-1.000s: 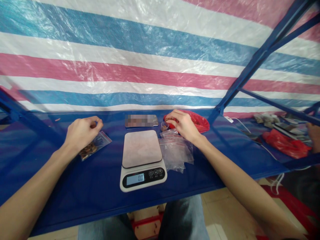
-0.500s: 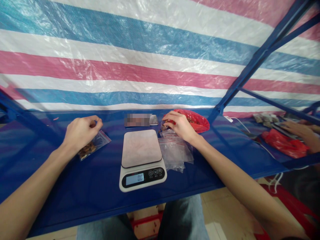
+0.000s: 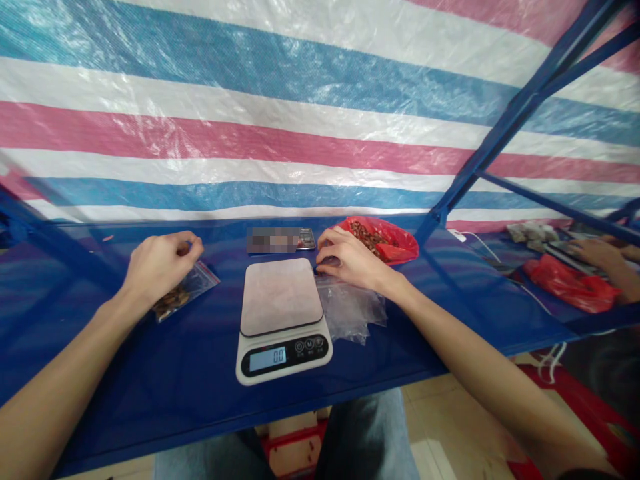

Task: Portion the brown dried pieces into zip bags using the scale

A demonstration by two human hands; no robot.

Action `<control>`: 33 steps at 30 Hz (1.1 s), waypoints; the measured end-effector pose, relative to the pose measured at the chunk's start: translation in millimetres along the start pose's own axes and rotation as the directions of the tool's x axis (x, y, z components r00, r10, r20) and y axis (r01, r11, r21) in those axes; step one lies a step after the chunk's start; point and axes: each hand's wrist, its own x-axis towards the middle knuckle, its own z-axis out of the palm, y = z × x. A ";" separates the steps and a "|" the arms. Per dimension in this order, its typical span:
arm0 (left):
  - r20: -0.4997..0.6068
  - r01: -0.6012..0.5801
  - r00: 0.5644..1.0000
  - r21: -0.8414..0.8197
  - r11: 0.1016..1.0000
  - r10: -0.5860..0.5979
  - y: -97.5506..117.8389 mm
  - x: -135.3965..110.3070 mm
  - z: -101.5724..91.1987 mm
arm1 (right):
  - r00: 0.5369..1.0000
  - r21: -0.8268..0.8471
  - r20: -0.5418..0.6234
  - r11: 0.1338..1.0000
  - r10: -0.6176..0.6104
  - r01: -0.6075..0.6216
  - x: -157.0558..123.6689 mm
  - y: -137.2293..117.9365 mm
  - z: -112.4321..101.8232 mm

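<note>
My left hand (image 3: 159, 265) is curled into a loose fist at the left of the blue table (image 3: 150, 373), pinching a small brown piece between thumb and forefinger. It rests on a small clear zip bag (image 3: 183, 292) holding brown pieces. My right hand (image 3: 347, 259) lies behind the scale's right corner, fingers curled down onto the top of a pile of empty clear zip bags (image 3: 353, 310); what is under the fingers is hidden. A white digital scale (image 3: 280, 313) stands between my hands, its plate bare, reading 0.0. An open red bag (image 3: 395, 245) of brown pieces sits just behind my right hand.
A flat dark object (image 3: 280, 240) lies behind the scale. A striped tarp wall rises behind the table, and a blue frame post (image 3: 480, 160) slants up at the right. Another person's hand (image 3: 597, 253) works at the far right near a red bag (image 3: 570, 285) and a white cable (image 3: 475, 243).
My right hand slid left from the red bag's mouth to the top of the clear bags, covering the small cup seen earlier. My left hand barely moved. The other person's hand reached in.
</note>
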 end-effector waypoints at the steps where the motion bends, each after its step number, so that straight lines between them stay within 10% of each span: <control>1: -0.003 0.002 1.000 0.000 1.000 -0.002 -0.2 0.0 0.1 | 1.000 -0.012 0.027 1.000 0.004 -0.004 -1.0 -0.9 0.7; 9: -0.014 -0.011 1.000 -0.003 1.000 0.011 -3.0 -0.2 0.5 | 0.998 -0.002 0.068 1.000 -0.018 0.018 -2.9 -3.9 1.0; 16: -0.013 -0.014 1.000 -0.003 1.000 0.013 -4.2 -0.3 0.9 | 0.954 0.002 -0.282 0.994 0.104 -0.107 -4.0 7.7 -18.3; 22: -0.005 -0.008 1.000 -0.005 1.000 0.008 -0.3 -1.7 -0.9 | 0.929 0.015 -0.301 0.975 0.217 -0.223 -14.0 37.2 -30.7; 27: 0.001 0.003 1.000 -0.005 1.000 -0.003 2.7 -2.2 -1.6 | 0.890 0.076 -0.079 0.893 0.450 -0.444 -38.1 82.5 -45.6; 33: -0.009 -0.011 1.000 -0.026 1.000 0.011 5.2 -4.0 0.4 | 0.942 0.071 0.143 0.946 0.305 -0.317 -48.7 100.9 -41.7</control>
